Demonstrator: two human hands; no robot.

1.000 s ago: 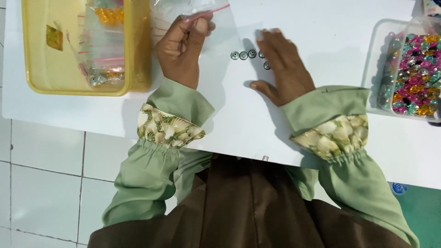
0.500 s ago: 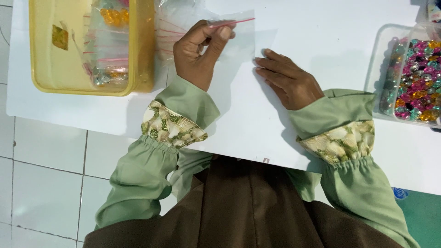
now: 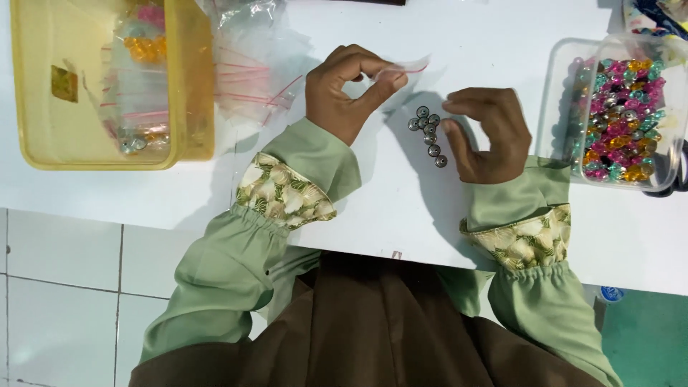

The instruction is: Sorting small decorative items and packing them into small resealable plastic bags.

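My left hand (image 3: pixel 347 89) pinches a small clear zip bag (image 3: pixel 408 67) with a red strip by its top edge, holding it just above the white table (image 3: pixel 215 193). Several small grey round beads (image 3: pixel 428 132) lie in a loose cluster on the table between my hands. My right hand (image 3: pixel 484 132) is curled beside them, its fingertips bent toward the beads; whether it touches or holds one I cannot tell.
A yellow plastic tub (image 3: pixel 190 86) at the left holds filled little bags. A heap of empty clear zip bags (image 3: pixel 251 64) lies next to it. A clear box (image 3: pixel 562 93) of multicoloured beads stands at the right. The table's near edge runs above white floor tiles (image 3: pixel 57 287).
My left hand has drawn the small bag toward the middle. My right hand lifted from flat on the table to a curl, uncovering the grey beads now bunched closer together.
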